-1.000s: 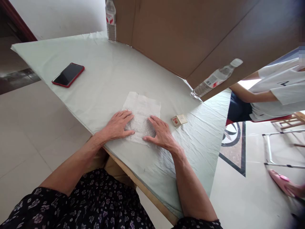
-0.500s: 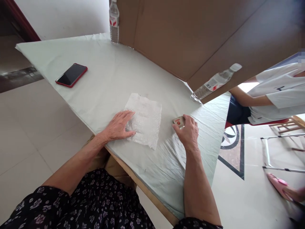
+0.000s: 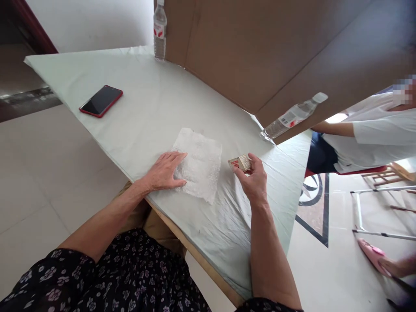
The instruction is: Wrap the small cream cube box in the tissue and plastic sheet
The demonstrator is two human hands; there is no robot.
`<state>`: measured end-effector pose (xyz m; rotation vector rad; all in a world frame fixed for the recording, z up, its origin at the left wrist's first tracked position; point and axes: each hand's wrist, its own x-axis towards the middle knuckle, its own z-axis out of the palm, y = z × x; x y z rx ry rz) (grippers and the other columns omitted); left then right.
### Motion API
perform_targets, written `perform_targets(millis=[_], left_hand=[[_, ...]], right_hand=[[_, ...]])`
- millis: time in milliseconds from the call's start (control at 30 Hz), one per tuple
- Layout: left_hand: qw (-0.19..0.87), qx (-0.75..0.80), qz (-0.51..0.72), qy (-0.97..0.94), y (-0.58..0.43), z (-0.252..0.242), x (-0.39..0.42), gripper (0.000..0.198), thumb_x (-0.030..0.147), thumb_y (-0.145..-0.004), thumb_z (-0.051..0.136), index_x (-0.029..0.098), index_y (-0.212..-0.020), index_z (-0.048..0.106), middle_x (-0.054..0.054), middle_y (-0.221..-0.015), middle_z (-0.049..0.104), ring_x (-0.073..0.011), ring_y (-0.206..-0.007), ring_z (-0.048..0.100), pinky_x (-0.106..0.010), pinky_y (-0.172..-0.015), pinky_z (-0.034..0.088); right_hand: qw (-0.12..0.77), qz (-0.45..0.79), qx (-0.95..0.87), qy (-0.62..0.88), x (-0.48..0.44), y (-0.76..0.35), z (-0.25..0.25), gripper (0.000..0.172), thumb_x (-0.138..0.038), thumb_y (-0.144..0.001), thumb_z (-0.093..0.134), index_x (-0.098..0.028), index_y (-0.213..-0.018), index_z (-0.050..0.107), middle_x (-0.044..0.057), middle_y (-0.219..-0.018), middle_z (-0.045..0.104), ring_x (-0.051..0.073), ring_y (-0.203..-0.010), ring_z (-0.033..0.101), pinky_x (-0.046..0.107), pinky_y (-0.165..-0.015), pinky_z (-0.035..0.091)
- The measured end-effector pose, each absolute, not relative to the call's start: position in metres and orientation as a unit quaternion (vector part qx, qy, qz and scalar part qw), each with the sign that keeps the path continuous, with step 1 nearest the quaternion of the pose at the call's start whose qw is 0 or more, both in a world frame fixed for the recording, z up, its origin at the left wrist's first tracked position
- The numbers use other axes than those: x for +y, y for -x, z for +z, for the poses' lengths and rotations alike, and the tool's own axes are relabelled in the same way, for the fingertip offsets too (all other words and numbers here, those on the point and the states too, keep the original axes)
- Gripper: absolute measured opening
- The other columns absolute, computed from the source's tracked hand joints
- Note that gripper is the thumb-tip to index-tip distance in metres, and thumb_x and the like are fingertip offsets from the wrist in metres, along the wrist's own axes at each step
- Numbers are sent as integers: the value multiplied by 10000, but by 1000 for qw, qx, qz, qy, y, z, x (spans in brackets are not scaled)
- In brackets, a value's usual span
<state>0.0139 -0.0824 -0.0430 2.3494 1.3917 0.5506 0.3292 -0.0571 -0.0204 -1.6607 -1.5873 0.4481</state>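
Note:
A square sheet of bubble wrap (image 3: 200,164) lies on the pale green tablecloth (image 3: 146,108). My left hand (image 3: 164,172) rests flat on its left edge, fingers stretched out. My right hand (image 3: 252,179) pinches a small box (image 3: 239,163) with a red and white label, held just above the cloth to the right of the bubble wrap.
A red phone (image 3: 101,101) lies at the left. A water bottle (image 3: 159,29) stands at the far edge, a second bottle (image 3: 290,116) leans against a large cardboard sheet (image 3: 260,47). Another person in a white shirt (image 3: 373,134) sits at the right.
My right hand left the bubble wrap, reached right to the small box, took hold of it and lifted it toward the sheet. My left hand stayed on the wrap.

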Motion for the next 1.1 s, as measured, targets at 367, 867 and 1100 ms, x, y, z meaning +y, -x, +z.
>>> perform_targets(millis=[367,867,1100], left_hand=[[171,495,199,-828,-16,-43,-82,861,457,-783,694,148,-1509,351,-172,-1547,457,-343,-1468,373,-490,-1211,277],[178,491,202,-828,-14,-45,-82,877,452,-773,696,160,-1519,337,-176,-1541,458,-350,-1471,366,-510,-1212,276],[174,494,202,-828,-14,-44,-82,874,450,-770,697,170,-1517,341,-166,-1540,460,-343,-1466,373,-498,-1213,279]], right_hand=[[283,286,-798,449,-56,-240,-29,558,-286,-795,695,-246,-1340,584,98,-1332,660,276,-1181,639,451,-1021,502],[325,310,-757,475,-60,-249,-35,440,-354,-812,708,-268,-1238,639,71,-1231,713,249,-1065,684,424,-955,538],[321,309,-753,484,-61,-248,-36,442,-361,-804,707,-265,-1230,641,68,-1216,717,250,-1054,680,432,-954,539]])
